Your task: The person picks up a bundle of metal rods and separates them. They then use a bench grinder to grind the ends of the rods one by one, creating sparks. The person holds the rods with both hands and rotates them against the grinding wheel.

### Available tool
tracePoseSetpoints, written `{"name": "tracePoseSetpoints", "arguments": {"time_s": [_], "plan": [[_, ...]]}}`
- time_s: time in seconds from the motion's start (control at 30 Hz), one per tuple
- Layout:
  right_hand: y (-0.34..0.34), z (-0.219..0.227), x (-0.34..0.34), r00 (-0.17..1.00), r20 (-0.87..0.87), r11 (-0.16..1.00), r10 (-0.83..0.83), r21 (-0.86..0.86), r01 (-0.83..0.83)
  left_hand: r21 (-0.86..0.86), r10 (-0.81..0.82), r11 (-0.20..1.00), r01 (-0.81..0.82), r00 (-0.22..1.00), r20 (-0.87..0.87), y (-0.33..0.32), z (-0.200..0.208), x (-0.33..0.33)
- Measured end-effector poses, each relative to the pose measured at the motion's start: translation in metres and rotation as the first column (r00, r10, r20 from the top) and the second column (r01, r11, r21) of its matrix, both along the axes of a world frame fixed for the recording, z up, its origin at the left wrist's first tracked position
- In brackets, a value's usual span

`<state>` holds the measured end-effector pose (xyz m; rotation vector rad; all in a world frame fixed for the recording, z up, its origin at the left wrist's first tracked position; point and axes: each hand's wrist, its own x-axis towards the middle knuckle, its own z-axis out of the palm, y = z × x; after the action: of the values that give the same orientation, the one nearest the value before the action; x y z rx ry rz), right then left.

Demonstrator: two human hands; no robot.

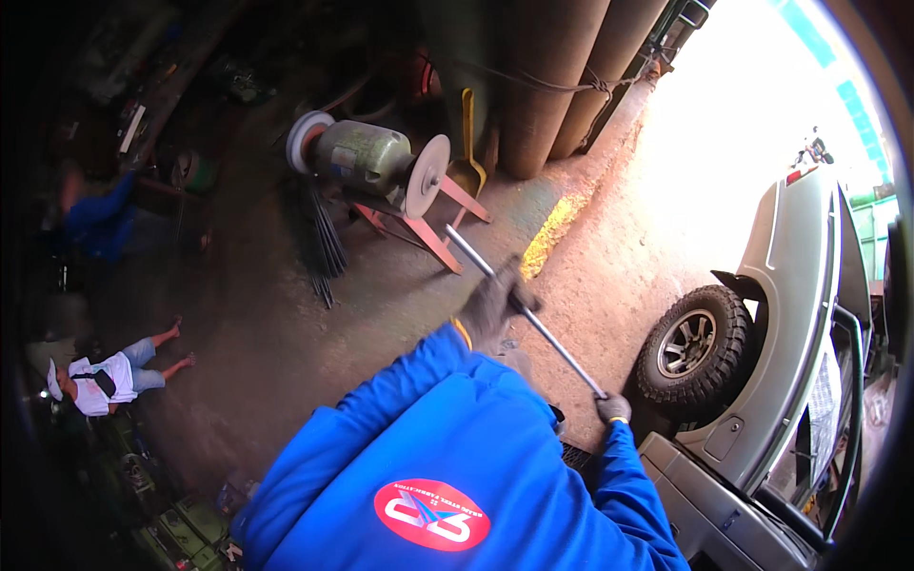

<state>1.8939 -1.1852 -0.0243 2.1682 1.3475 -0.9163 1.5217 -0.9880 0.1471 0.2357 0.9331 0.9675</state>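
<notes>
- Metal rod (562, 349) before the blue jacket (457, 419), long axis slanting from upper left, near the grinder (367, 157), to lower right.
- Left hand (495, 300), blurred, seems wrapped around its middle; right hand (612, 409) grasps its lower end.
- Red stand (433, 246) near the upper tip.
- Floor (609, 257) stretches to the silver vehicle (795, 238), right.

Gloved L hand (493, 303) (blurred) grips metal rod (562, 351) midway; gloved R hand (613, 409) has its lower end. Rod's upper tip nr red stand (428, 243) under grinder (367, 157), by floor's yellow-painted edge (554, 236). Yellow scoop (467, 143) behind grinder. Beyond edge, grey vehicle (795, 247) w/ chunky tyre (731, 347); person (100, 388) in white shirt, far L.
</notes>
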Motion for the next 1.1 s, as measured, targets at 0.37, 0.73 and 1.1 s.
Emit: {"name": "tracePoseSetpoints", "arguments": {"time_s": [0.37,0.73,1.1], "plan": [[0.138,0.08,0.079,0.958,0.252,0.874,0.133,0.427,-0.234,-0.335,0.309,0.918,-0.214,0.913,0.265,0.087,-0.134,-0.045],[0.137,0.087,0.05,0.958,0.283,0.909,0.055,0.382,-0.165,-0.326,0.191,0.94,-0.102,0.948,0.256,0.089,-0.169,-0.065],[0.104,0.064,0.053,0.967,0.251,0.898,0.048,0.413,-0.152,-0.425,0.233,0.898,-0.113,0.942,0.243,0.093,-0.143,-0.062]]}}
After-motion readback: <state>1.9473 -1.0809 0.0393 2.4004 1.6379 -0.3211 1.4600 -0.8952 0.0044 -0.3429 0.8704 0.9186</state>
